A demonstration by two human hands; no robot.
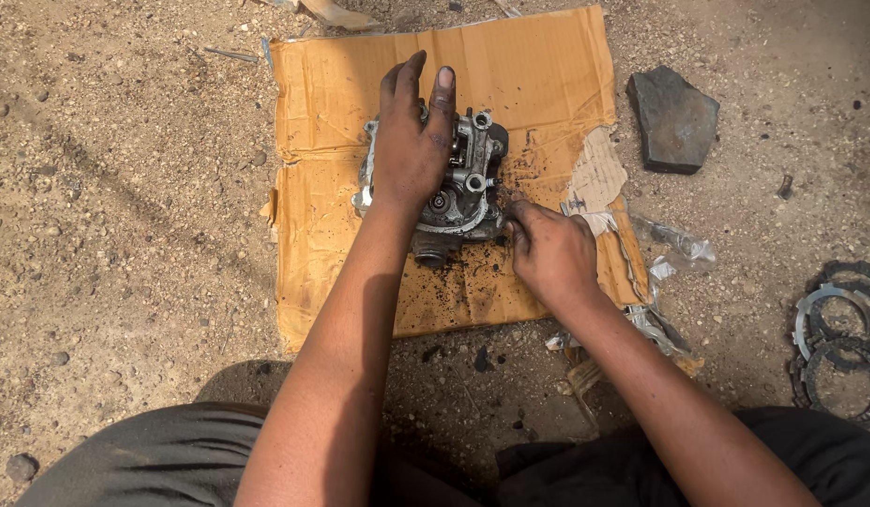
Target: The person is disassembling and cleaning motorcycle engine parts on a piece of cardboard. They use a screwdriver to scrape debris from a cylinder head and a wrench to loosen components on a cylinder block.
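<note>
A torn sheet of cardboard [341,84] lies on the gravelly ground [125,235], carrying a greasy engine part [468,183], with a flat stone [674,117] and metal rings [839,338] alongside.
</note>
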